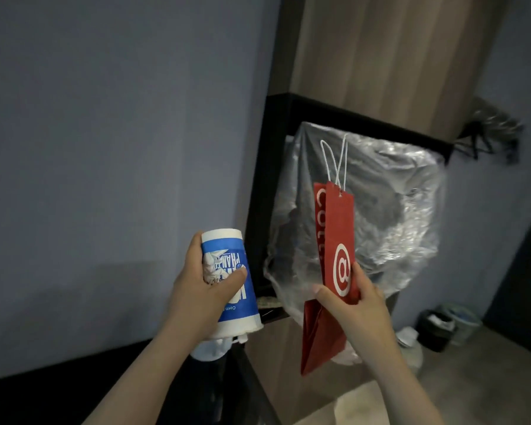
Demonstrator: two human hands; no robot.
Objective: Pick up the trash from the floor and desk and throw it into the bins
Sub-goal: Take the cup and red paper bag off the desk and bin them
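Note:
My left hand [201,289] grips a blue and white paper cup [230,280], held upside down with crumpled white paper showing at its mouth. My right hand [354,305] holds a flat red paper bag [334,237] with white string handles and a white "@" mark. The red bag hangs over a bin [377,216] lined with a clear plastic liner, which sits inside a black frame [258,185]. Its handles point toward the bin's opening.
A wooden panel [390,56] rises behind the bin, and a blue-grey wall [105,148] stands at the left. On the floor at the lower right stand two small bins [445,326] with trash beside them. A dark bundle [488,133] hangs at the upper right.

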